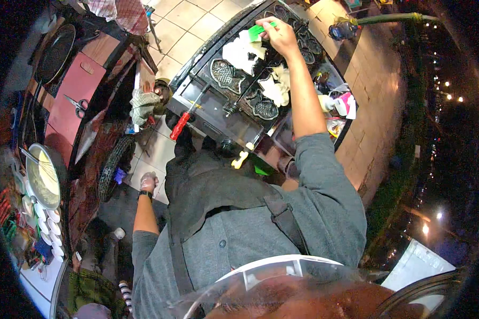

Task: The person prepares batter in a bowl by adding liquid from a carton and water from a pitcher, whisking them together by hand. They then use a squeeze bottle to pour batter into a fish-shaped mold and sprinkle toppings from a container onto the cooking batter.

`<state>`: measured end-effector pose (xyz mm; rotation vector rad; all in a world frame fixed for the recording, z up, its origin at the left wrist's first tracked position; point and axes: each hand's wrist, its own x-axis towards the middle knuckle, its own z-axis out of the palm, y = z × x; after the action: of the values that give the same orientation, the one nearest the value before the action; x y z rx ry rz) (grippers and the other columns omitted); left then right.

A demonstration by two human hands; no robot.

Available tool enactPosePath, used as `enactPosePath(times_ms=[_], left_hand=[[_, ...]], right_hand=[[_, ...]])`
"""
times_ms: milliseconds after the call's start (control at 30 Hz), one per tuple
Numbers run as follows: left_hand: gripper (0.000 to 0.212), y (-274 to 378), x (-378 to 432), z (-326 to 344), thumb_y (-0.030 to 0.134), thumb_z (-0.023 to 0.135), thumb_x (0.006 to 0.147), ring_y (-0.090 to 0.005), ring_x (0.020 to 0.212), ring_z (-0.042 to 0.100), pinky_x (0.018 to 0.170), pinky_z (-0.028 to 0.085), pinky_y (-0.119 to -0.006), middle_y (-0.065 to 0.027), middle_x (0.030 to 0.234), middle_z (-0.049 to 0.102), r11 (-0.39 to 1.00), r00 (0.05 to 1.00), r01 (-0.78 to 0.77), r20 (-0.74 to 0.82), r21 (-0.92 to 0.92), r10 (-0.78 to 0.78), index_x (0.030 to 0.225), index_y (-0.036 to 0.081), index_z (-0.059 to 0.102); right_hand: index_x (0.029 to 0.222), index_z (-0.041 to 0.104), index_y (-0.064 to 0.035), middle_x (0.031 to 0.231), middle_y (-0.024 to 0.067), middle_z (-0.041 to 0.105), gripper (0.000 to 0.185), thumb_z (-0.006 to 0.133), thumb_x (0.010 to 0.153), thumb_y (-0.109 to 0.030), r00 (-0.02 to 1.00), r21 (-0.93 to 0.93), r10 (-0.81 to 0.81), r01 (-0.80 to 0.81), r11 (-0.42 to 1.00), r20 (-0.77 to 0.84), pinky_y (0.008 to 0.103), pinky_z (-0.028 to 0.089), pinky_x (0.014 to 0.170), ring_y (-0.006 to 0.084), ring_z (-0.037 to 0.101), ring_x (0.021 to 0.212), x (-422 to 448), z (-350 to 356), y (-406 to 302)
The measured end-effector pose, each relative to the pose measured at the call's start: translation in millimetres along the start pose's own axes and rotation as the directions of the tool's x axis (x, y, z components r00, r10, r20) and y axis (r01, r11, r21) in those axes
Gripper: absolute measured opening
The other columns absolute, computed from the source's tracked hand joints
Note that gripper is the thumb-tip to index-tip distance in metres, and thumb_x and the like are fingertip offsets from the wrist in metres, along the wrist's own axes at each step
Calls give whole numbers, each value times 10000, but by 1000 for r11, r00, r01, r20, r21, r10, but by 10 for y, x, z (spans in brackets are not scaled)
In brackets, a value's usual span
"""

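My right hand (278, 36) grips a green utensil (259, 30), whose end rests at a white sheet or mass (243, 52) lying over the fish-shaped molds of a black griddle. Nearer me, a fish-shaped mold (226, 75) shows its scale pattern, and a second fish-shaped mold (263, 107) is partly covered by pale, ragged pieces (277, 87). A red-handled tool (179, 126) sticks out from the griddle's left front. My left hand (148, 182), in a clear glove, hangs low at my left side, away from the griddle; its fingers look curled, and whether it holds anything is unclear.
On the left, a bowl with yellow batter (44, 177) and a whisk stands beside several white cups (50, 227). Scissors (79, 106) lie on a pink board (72, 91); a frying pan (56, 54) is beyond. Packets (345, 104) sit at the griddle's right. A person (95, 283) is at lower left.
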<state>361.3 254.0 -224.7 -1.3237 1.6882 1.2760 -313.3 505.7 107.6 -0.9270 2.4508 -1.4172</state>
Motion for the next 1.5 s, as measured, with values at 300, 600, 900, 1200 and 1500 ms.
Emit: enactPosePath(times_ms=[300, 600, 900, 1200, 1500], left_hand=[[485, -67, 5, 83, 378, 441, 968, -226, 511, 596, 530, 459, -405, -69, 580, 624, 993, 995, -103, -2, 52, 104, 633, 88, 639], [320, -295, 169, -88, 321, 520, 965, -157, 512, 543, 476, 419, -317, -27, 656, 594, 930, 987, 137, 129, -342, -98, 804, 66, 628], [225, 352, -65, 50, 290, 582, 930, -192, 592, 621, 479, 463, -328, -66, 723, 634, 996, 997, -3, 76, -90, 10, 905, 73, 636], [312, 524, -444, 45, 323, 510, 971, -219, 844, 619, 761, 497, -372, -98, 1021, 646, 735, 777, -621, 89, 273, 623, 1122, 91, 655], [170, 431, -1772, -927, 218, 611, 953, -157, 800, 662, 662, 542, -299, -53, 939, 687, 433, 881, -470, -378, -769, 285, 1066, 92, 630]], right_hand=[[1016, 669, -12, 850, 61, 710, 197, 572, 1004, -183, 994, 197, 49, -29, 980, -101, 251, 537, 634, 122, 682, 696, -56, -387, 426], [993, 639, -30, 872, 86, 664, 152, 581, 1006, -170, 957, 465, 216, -104, 879, -194, 336, 532, 683, 215, 673, 780, -505, -540, 267], [1042, 640, 1, 991, 147, 668, 175, 536, 1000, -134, 832, 946, 473, 174, 272, -289, 380, 574, 833, 268, 668, 910, -2593, -1241, 443], [1167, 576, 13, 1034, 160, 662, 311, 682, 886, -65, 650, 532, 583, -308, 789, -487, 356, 564, 771, 237, 678, 896, -4095, -490, 1574], [1105, 652, -13, 882, 111, 640, 440, 491, 1033, -416, 714, -35, 333, -447, 894, -616, 261, 421, 455, 117, 498, 596, -3774, -966, 1792]])
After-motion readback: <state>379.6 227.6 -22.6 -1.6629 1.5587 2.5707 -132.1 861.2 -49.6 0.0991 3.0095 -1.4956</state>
